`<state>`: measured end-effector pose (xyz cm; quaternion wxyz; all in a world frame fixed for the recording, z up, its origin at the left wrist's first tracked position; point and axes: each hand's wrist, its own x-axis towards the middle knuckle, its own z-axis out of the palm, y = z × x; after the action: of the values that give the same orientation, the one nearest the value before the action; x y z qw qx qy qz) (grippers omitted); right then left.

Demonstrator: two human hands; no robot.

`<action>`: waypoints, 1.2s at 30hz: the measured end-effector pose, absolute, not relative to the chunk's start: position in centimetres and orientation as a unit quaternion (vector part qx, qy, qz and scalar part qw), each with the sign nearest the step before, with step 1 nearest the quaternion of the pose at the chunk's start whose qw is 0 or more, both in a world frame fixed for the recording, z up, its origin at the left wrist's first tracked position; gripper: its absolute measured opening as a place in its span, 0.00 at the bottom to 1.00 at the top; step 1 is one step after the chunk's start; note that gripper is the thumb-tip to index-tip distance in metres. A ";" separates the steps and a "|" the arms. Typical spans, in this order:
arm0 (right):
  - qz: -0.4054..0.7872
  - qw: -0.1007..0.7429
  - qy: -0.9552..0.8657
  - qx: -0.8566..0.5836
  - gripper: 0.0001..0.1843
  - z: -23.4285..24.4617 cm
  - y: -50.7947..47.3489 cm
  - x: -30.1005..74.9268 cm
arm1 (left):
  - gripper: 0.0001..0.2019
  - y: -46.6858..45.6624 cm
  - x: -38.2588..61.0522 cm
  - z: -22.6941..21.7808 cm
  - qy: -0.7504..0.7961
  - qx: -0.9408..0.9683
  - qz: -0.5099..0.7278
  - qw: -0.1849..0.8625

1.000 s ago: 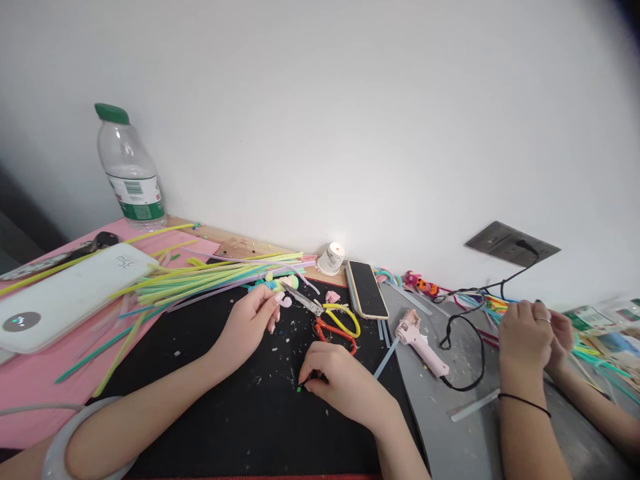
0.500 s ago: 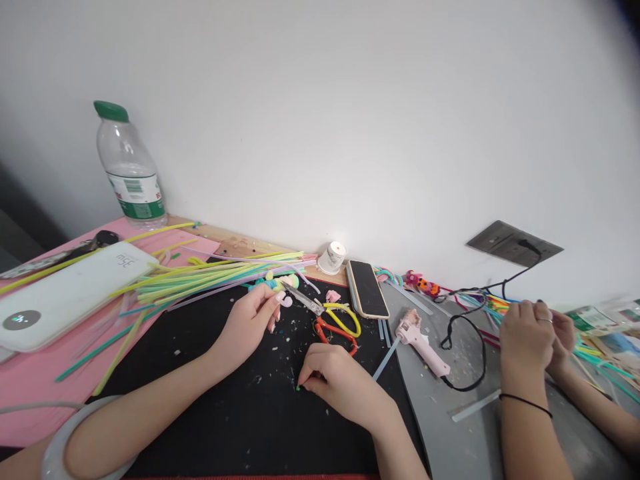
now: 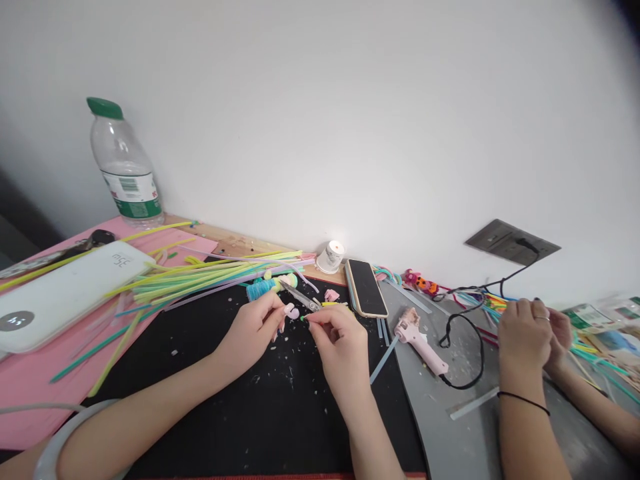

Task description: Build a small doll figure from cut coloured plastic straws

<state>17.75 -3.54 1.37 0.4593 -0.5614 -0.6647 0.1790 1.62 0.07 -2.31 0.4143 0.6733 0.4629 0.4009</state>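
Note:
My left hand is closed in a pinch on a small pale lilac fuzzy piece, perhaps bent pipe cleaner. Close to its right, my right hand pinches a tiny green bit between thumb and fingertip. The two hands are near each other but apart. Behind them lie scissors, their handles mostly hidden by my right hand. A blue and yellow fuzzy figure lies by the blades, just beyond my left hand. Small scraps dot the black mat below.
Pipe cleaners and a white power bank lie left, near a plastic bottle. A paper cup, a phone and a corded pink glue gun are rightward. Another person's hands work at far right.
My right hand has moved up and left with the green bit, close to the lilac piece, now covering the scissor handles. My left hand has shifted slightly right.

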 end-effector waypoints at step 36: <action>0.098 0.453 -0.697 -0.548 0.08 1.3 -3.5 17.1 | 0.15 -0.1 1.8 -2.4 0.453 0.677 0.396 0.425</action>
<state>17.05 -3.47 1.32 0.4528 -0.5478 -0.6966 0.0977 1.84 -0.14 -2.37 0.4250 0.6767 0.4526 0.3958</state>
